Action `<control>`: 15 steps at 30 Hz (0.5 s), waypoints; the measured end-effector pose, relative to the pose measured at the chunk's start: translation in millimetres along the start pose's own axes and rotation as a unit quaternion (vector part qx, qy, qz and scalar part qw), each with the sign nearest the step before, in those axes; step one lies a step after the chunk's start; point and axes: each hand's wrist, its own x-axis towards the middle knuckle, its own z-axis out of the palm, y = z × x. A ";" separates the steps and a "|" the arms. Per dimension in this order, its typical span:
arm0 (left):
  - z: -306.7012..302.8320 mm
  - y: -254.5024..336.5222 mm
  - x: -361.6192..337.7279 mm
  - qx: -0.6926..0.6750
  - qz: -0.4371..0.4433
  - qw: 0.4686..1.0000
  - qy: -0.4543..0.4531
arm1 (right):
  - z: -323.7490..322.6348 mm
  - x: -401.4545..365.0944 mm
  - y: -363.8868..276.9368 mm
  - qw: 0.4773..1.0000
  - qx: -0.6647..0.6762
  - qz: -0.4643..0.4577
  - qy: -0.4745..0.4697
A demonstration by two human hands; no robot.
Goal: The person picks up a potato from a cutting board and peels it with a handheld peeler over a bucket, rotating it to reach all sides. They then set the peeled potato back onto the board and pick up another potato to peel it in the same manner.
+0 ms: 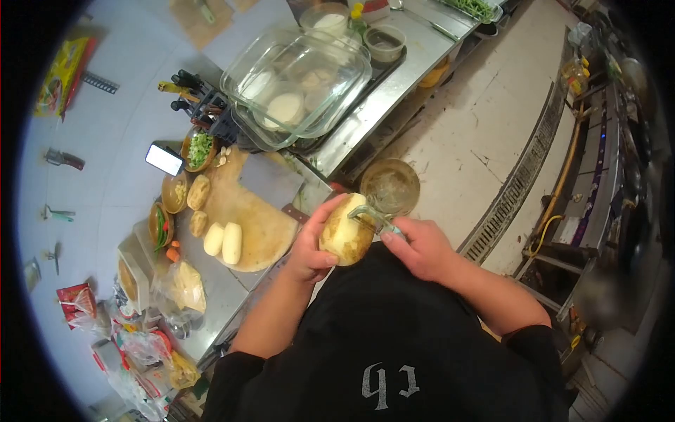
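Observation:
A large, partly peeled potato is in my left hand, pale on top with brown skin left on its lower side. My right hand grips a peeler, whose head rests on the potato's upper right side. Left of my hands, a round wooden board bears two peeled potatoes side by side. Two unpeeled potatoes lie by its left edge. A cleaver lies flat across the board's far right part.
Below my hands, a round bin stands on the floor. Glass dishes, a knife holder and a phone are on the counter's far side. Bowls of chopped greens, garlic and peppers line the left.

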 end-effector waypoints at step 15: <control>4.3 -5.5 -3.5 0.015 0.026 0.999 0.034 | 0.6 -5.6 -5.1 0.989 -0.105 -0.103 -0.012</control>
